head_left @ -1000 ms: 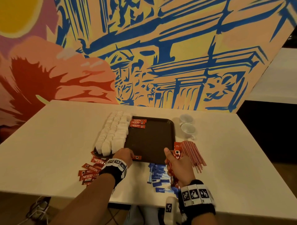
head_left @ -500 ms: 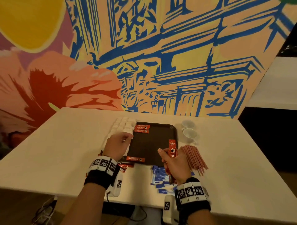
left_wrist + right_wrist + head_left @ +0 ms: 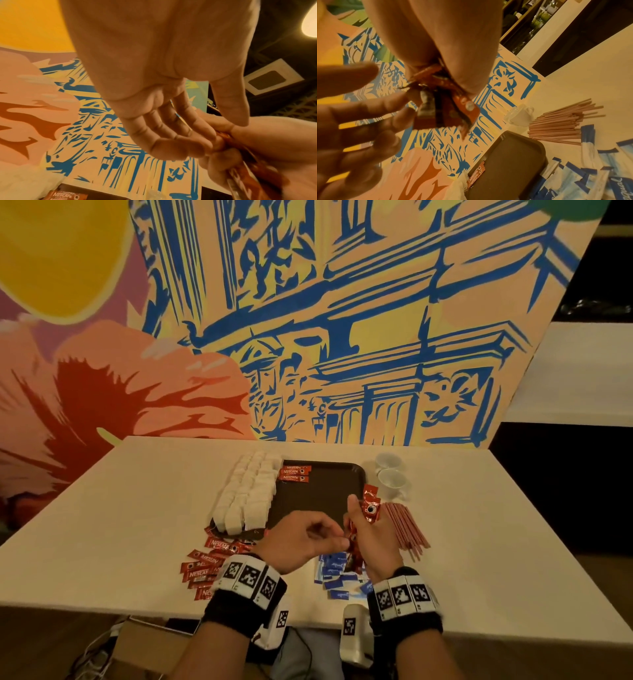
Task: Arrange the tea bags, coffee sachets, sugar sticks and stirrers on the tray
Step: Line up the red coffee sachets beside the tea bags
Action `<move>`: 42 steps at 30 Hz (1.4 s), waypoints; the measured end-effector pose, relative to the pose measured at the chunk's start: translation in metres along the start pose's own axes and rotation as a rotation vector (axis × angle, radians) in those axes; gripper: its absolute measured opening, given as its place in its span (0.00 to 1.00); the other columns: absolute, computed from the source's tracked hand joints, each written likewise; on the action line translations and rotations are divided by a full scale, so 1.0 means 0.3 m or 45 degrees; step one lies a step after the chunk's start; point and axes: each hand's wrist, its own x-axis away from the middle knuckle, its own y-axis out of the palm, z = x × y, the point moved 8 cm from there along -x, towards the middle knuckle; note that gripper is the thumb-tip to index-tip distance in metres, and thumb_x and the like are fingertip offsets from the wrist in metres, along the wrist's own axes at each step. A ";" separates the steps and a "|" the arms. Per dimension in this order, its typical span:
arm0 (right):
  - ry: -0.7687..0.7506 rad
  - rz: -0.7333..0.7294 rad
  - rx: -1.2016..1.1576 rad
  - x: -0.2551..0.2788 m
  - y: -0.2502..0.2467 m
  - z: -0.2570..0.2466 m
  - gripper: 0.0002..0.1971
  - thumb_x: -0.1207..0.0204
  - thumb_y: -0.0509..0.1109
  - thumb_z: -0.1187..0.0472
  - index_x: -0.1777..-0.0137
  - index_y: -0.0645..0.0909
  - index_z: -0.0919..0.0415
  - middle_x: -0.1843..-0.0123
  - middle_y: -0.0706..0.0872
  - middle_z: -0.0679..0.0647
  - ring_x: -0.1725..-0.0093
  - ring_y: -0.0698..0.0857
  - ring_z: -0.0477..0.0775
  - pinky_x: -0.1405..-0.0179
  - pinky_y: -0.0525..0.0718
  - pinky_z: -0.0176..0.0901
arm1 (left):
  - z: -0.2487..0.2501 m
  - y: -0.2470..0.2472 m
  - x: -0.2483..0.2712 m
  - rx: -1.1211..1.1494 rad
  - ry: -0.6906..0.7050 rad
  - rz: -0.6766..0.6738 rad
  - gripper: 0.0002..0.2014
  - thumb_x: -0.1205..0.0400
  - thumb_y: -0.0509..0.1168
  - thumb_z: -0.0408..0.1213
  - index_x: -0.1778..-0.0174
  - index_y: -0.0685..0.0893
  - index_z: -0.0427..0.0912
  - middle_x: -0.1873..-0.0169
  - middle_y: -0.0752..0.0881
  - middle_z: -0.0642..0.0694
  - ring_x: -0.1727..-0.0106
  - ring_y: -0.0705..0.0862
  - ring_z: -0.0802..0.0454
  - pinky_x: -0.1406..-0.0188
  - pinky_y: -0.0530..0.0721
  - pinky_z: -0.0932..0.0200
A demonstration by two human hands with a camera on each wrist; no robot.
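A dark tray lies mid-table, and it shows again in the right wrist view. White tea bags line its left side. Three red coffee sachets lie at its far left corner. My right hand grips a bundle of red coffee sachets, upright over the tray's near right corner. My left hand reaches across to it. Its spread fingers touch the bundle, and the fingertips meet it below the thumb.
Loose coffee sachets are scattered near the table's front left. Blue sugar sticks lie under my hands. Pink stirrers are piled right of the tray, with two white cups behind them. A painted wall stands at the back.
My left hand left a sachet at the tray's near edge, passed over the tea bags, then crossed right to the bundle. My right hand stayed put, holding the bundle.
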 end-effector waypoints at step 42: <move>0.128 -0.134 -0.238 0.001 -0.005 -0.086 0.11 0.27 0.82 0.59 0.60 0.81 0.59 0.75 0.75 0.54 0.79 0.71 0.49 0.82 0.70 0.39 | -0.041 -0.061 0.019 0.689 -0.093 0.306 0.11 0.18 0.71 0.33 0.41 0.87 0.37 0.52 0.92 0.37 0.50 0.91 0.43 0.50 0.90 0.52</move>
